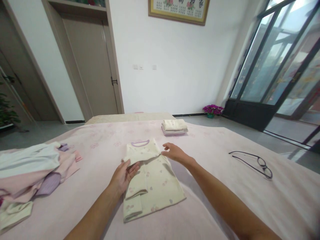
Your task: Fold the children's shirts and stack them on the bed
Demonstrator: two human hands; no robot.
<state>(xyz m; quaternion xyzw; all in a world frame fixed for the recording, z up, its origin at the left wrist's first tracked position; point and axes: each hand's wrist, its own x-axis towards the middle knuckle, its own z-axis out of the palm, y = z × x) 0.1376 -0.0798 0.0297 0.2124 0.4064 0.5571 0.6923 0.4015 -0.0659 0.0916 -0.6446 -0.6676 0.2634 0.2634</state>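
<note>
A cream child's shirt (160,185) with a small faded print and a lilac neckline lies partly folded on the pink cloth in front of me. Its sleeves are turned in over the body, and the upper part with the neckline is doubled over. My left hand (122,176) is at the left end of that fold, palm turned up, with the thumb and fingers closed about the cloth edge. At the right end, my right hand (176,154) pinches the same edge between thumb and fingertips.
A stack of folded clothes (174,127) stands beyond the shirt. Loose pink, white and lilac garments (37,170) are heaped at the left. Black-framed glasses (261,165) lie at the right on the pink cloth (212,146). Purple flowers (213,109) stand on the floor behind.
</note>
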